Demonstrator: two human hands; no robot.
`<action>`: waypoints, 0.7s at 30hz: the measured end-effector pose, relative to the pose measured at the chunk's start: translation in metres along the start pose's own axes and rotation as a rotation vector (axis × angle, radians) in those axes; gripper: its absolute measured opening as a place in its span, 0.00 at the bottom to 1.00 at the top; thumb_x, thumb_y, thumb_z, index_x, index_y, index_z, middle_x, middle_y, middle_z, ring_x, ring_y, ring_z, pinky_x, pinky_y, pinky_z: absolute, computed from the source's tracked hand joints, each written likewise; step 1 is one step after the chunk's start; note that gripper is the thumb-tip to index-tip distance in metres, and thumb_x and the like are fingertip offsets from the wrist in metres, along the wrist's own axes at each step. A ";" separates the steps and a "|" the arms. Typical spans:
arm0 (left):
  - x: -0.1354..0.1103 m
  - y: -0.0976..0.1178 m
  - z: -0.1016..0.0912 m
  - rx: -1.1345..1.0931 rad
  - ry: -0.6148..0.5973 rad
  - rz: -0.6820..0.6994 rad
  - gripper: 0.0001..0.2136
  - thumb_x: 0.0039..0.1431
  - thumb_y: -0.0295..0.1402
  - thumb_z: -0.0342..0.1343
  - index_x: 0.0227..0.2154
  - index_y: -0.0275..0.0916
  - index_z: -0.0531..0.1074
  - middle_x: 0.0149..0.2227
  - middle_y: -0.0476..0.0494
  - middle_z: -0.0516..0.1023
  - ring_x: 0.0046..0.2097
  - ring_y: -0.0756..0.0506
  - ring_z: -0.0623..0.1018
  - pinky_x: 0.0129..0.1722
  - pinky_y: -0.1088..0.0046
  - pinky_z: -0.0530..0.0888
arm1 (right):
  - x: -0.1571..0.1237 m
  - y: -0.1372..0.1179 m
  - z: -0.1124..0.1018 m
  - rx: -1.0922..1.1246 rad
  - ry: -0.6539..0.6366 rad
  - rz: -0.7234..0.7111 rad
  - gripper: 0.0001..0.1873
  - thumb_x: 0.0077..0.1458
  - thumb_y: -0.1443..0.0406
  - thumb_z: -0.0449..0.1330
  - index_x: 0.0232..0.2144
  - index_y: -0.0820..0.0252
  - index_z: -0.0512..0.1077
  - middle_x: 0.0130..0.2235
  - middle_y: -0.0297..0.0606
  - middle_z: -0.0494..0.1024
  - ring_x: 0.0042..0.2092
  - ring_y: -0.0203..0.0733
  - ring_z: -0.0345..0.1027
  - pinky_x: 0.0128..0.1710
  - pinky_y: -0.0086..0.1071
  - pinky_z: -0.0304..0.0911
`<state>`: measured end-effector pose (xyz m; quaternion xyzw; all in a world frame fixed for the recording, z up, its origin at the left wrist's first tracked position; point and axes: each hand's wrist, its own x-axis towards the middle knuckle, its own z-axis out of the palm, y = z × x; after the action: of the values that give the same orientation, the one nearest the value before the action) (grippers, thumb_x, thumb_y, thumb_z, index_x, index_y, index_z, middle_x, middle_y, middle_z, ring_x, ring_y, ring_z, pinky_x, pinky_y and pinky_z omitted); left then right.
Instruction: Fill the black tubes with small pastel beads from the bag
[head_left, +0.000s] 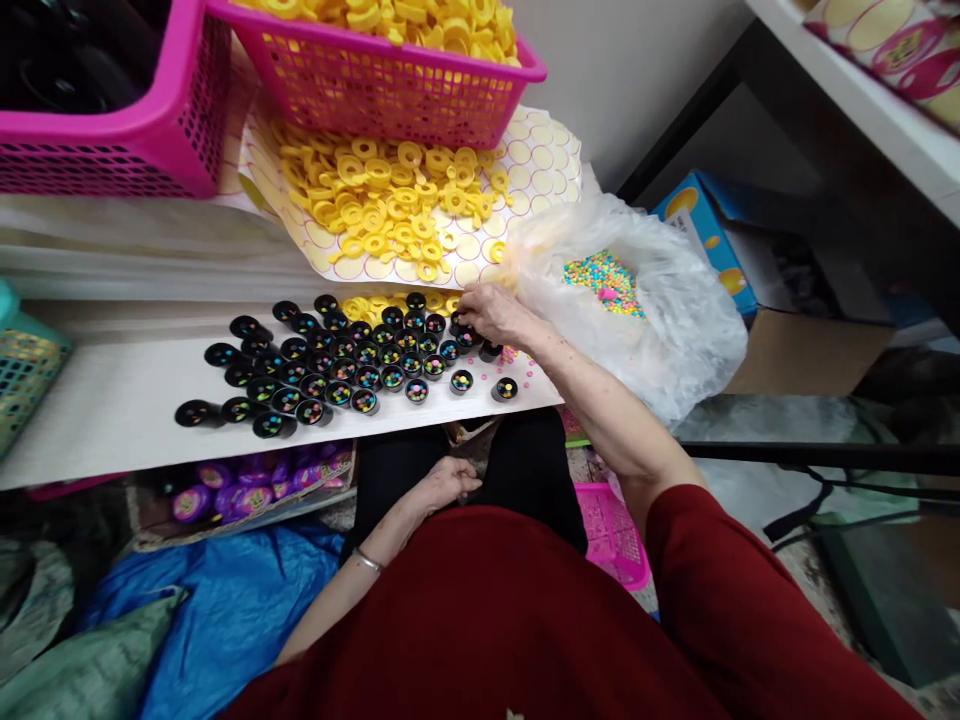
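dozens of black cups (337, 370) crowd the bench (112, 400); the right hand (491, 315) seems to be filling the far row with candy beads (604, 280), though i cannot tell its grip; the left hand (446, 485) lies slack and empty. the next drop needs careful aim.

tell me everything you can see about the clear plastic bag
The clear plastic bag is thin, crinkled and cloudy, slumped open at the right end of the white board. A heap of pastel beads lies inside, with one pink piece on top. The right hand is at its left edge; contact unclear.
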<state>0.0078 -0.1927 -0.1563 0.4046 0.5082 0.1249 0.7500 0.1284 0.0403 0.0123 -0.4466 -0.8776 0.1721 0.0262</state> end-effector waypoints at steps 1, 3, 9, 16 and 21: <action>0.000 -0.001 0.000 0.002 0.006 -0.001 0.15 0.41 0.44 0.63 0.24 0.36 0.70 0.19 0.52 0.69 0.24 0.51 0.68 0.30 0.71 0.63 | 0.000 0.003 0.000 0.059 0.032 -0.008 0.11 0.55 0.68 0.57 0.34 0.65 0.79 0.37 0.43 0.78 0.39 0.41 0.67 0.38 0.32 0.57; 0.001 -0.002 -0.001 0.007 0.014 -0.002 0.15 0.41 0.44 0.63 0.24 0.36 0.71 0.19 0.52 0.69 0.25 0.51 0.68 0.30 0.71 0.63 | -0.003 0.012 0.000 0.194 0.125 -0.030 0.10 0.53 0.67 0.58 0.34 0.65 0.79 0.37 0.41 0.77 0.39 0.40 0.67 0.39 0.32 0.59; 0.000 0.003 -0.002 0.006 -0.002 -0.001 0.16 0.41 0.44 0.63 0.24 0.36 0.70 0.18 0.52 0.68 0.24 0.51 0.67 0.29 0.72 0.61 | -0.036 0.046 0.007 0.523 0.400 0.059 0.09 0.51 0.63 0.59 0.28 0.63 0.77 0.29 0.35 0.75 0.34 0.38 0.65 0.36 0.33 0.60; -0.001 0.008 -0.001 0.036 0.001 -0.008 0.15 0.41 0.44 0.61 0.24 0.36 0.71 0.18 0.51 0.68 0.24 0.51 0.66 0.29 0.71 0.60 | -0.053 0.044 0.025 0.563 0.433 0.066 0.09 0.53 0.63 0.58 0.25 0.60 0.74 0.30 0.34 0.72 0.35 0.38 0.64 0.39 0.34 0.61; 0.001 0.007 0.001 0.035 0.011 -0.006 0.16 0.40 0.45 0.61 0.24 0.36 0.70 0.19 0.51 0.68 0.24 0.51 0.66 0.29 0.71 0.60 | -0.016 0.014 0.020 0.438 0.363 0.128 0.06 0.53 0.63 0.60 0.29 0.60 0.74 0.37 0.36 0.70 0.42 0.41 0.63 0.46 0.37 0.60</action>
<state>0.0103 -0.1884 -0.1517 0.4153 0.5155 0.1159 0.7405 0.1442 0.0297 -0.0096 -0.5081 -0.7705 0.2762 0.2679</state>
